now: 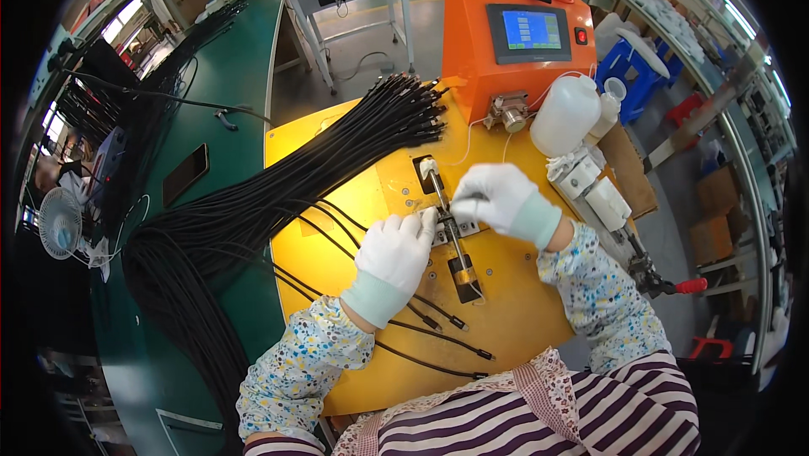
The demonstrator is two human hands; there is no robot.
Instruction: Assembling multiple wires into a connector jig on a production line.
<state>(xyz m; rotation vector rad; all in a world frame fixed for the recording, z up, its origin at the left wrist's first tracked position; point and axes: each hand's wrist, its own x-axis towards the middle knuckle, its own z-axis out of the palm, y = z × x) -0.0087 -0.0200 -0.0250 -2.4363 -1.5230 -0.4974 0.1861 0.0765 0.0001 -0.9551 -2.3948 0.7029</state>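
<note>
Both hands wear white gloves and meet at a small metal fixture [456,241] on the yellow work plate [522,304]. My left hand [393,254] is closed, its fingertips pressed against the near left side of the fixture; what they pinch is hidden. My right hand [497,196] has its fingers curled together just right of the fixture, and I cannot make out anything in them. A thick bundle of black cables [278,165] lies across the plate's left half. Several loose cables pass beneath my left wrist, and one cable end [483,354] points right.
Behind the fixture stands an orange machine [468,43] with a screen [529,30]. Beside it are a white plastic bottle [566,116] and a toggle clamp with a red handle [691,286]. A phone [185,174] lies on the green table [126,321], near a small fan [61,222].
</note>
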